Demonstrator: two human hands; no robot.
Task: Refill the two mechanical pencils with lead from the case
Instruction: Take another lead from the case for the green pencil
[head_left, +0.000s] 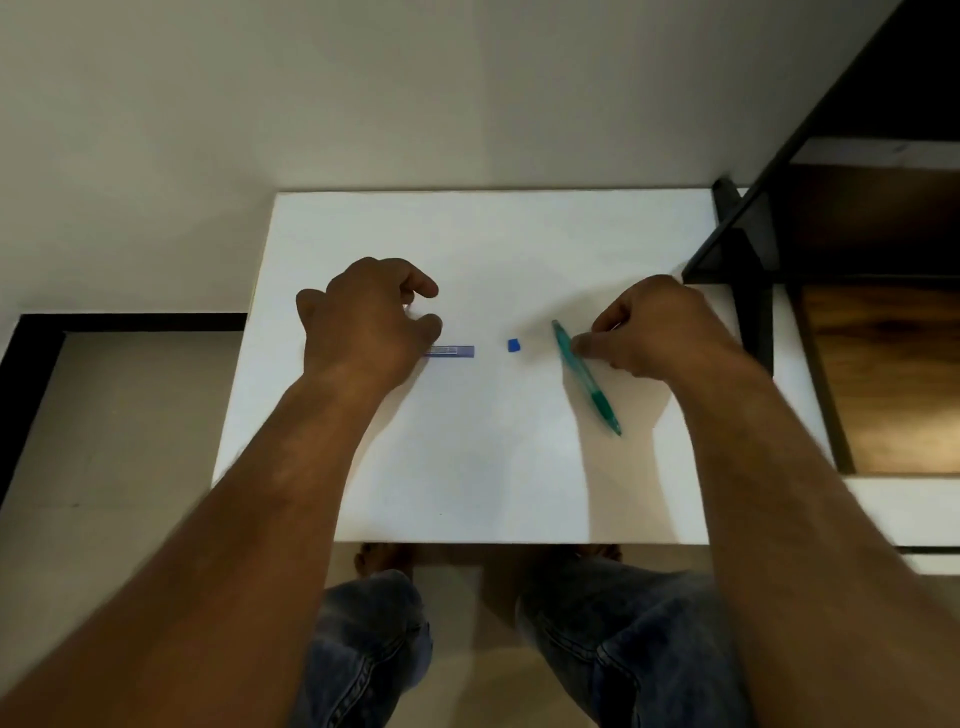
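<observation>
A green mechanical pencil (589, 382) lies slanted on the white table (467, 467), tip toward me. My right hand (654, 332) pinches its upper barrel between thumb and fingers. The blue lead case (457, 352) lies flat at the table's middle, and a small blue cap (514, 345) sits apart just to its right. My left hand (371, 322) hovers with curled fingers over the case's left end and hides it. A sliver of something pale (408, 310) shows between its index finger and thumb; what it is I cannot tell. No second pencil is in sight.
A dark shelf frame (743, 249) with wooden boards stands against the table's right side, close to my right hand. A plain wall runs behind the table. My knees are under the near edge.
</observation>
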